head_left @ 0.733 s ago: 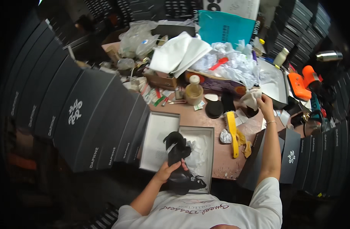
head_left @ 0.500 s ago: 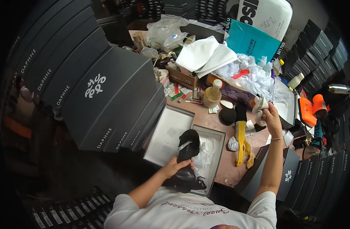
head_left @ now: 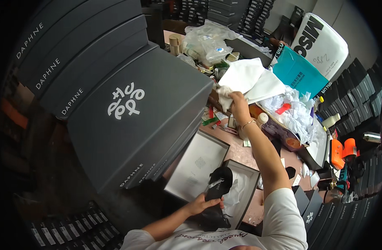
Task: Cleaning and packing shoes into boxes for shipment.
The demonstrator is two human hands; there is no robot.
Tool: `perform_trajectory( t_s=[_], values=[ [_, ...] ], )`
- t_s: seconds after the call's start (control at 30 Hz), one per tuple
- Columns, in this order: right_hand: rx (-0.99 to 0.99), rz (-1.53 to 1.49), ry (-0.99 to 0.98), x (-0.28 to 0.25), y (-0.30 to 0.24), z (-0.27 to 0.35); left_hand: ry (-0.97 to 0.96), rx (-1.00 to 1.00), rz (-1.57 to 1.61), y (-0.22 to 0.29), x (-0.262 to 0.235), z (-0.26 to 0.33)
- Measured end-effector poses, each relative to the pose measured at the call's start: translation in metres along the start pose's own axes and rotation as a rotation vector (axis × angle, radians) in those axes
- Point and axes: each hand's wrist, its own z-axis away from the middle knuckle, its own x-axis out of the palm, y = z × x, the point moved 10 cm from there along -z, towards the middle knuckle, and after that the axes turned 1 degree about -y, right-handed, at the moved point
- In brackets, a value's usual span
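My left hand point(head_left: 202, 204) is closed around a black shoe point(head_left: 221, 177), which tilts over an open grey shoebox point(head_left: 254, 188) with white tissue paper point(head_left: 237, 193) inside. More black material, too dark to make out, lies just below that hand. Beside the box is its lid point(head_left: 191, 168), showing its pale inner side. Stretched out over the table, my right hand point(head_left: 240, 106) grips a crumpled off-white cloth point(head_left: 225, 96). That cloth is at the left edge of some folded white sheets point(head_left: 268, 85). A bottle with a white cap point(head_left: 262, 118) is partly hidden behind my right forearm.
Large dark shoeboxes point(head_left: 157, 87) are stacked close on the left. Crumpled white paper point(head_left: 297, 114), a teal box point(head_left: 299, 75) and clear plastic bags point(head_left: 209, 39) crowd the table's far side. An orange tool point(head_left: 336, 155) stands at right, above more stacked boxes point(head_left: 345, 221).
My right hand has swung left and farther across the table, carrying the cloth from the purple box's right end to the white sheets. My left hand still holds the shoe. The view has shifted.
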Motion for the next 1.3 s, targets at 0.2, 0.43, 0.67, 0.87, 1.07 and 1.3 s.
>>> perform_trajectory(
  t_s=[0.2,0.43,0.67,0.87,1.07,1.3],
  values=[
    [0.005,0.423,-0.227,0.041,0.024,-0.008,-0.042,0.016,-0.013,0.001,-0.002,0.0],
    [0.054,0.63,-0.423,0.064,0.04,-0.032,-0.072,-0.029,0.0,-0.003,-0.003,-0.002],
    [0.564,-0.134,-0.935,0.063,0.03,-0.005,-0.055,-0.031,0.08,-0.004,-0.001,0.0],
    [0.415,0.135,-1.081,0.083,0.044,0.0,-0.052,-0.049,0.001,0.0,0.0,0.001],
    [0.447,0.368,-0.634,0.069,0.055,-0.012,-0.003,-0.104,-0.037,-0.011,-0.002,-0.001],
    [0.331,0.151,-0.131,-0.126,-0.02,0.107,0.077,0.0,-0.089,0.001,-0.004,-0.002]
  ],
)
